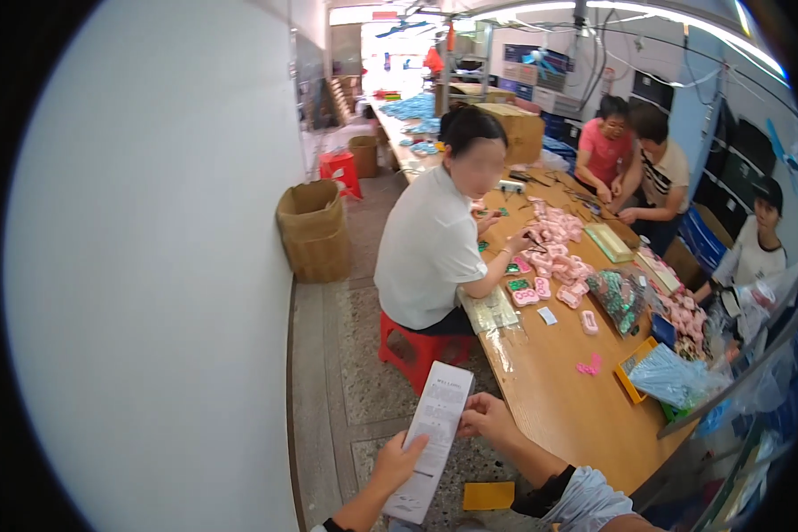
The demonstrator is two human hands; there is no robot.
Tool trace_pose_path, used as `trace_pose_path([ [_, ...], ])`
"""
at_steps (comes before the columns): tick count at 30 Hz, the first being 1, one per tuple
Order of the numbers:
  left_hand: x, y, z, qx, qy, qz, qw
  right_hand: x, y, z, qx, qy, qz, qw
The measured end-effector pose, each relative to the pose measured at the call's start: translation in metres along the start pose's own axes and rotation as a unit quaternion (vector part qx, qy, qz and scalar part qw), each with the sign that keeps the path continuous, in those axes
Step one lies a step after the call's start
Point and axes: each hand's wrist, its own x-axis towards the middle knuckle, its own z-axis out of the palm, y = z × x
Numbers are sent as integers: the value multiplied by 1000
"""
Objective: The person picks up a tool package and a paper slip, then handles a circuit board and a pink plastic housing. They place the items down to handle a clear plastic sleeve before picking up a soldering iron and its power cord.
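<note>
One long, slim carton (pixel 428 443) of smooth white card, printed in dark lines, slanted across the lower middle of the view, in front of the person and left of the table's near edge. The left hand (pixel 399 465) was closed around its left side, thumb flat on the printed face. The right hand (pixel 488 418) had its fingers curled at the opposite edge (whether they pinched the card or merely touched it, I could not tell).

Below lay speckled, stony-looking floor (pixel 372 355) and one flat yellow rectangle (pixel 488 496). To the right stretched the wooden table (pixel 550 390), its top smooth and tan. On it rounded pink pieces (pixel 554 257) sat in a heap too jumbled to count, with one pink block (pixel 589 322) apart from it. Beside them slumped one crinkled clear bag (pixel 619 297) of green and pinkish bits, and nearer stood one yellow tray (pixel 629 372) under a pale blue plastic bag (pixel 674 374).

Four other people were around the table: one white-shirted person (pixel 421 253) seated on a red stool (pixel 408 355), and three across from them. One more red stool (pixel 341 173) stood farther back, behind one open-topped brown cardboard bin (pixel 315 244).
</note>
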Motion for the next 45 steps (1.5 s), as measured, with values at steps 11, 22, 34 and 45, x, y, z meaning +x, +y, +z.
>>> trace_pose_path([
  [11, 22, -44, -22, 85, -205, -51, 974, -24, 52, -5, 132, -65, 263, 953],
  [22, 158, 31, -10, -8, -310, -150, 939, 75, 19, -42, 243, -62, 120, 961],
  [34, 283, 74, 53, 24, -491, -48, 869, 134, -7, -96, 268, 115, 116, 949],
  [45, 383, 144, 122, 153, -550, 42, 820, 179, -59, -105, 210, 329, 94, 916],
])
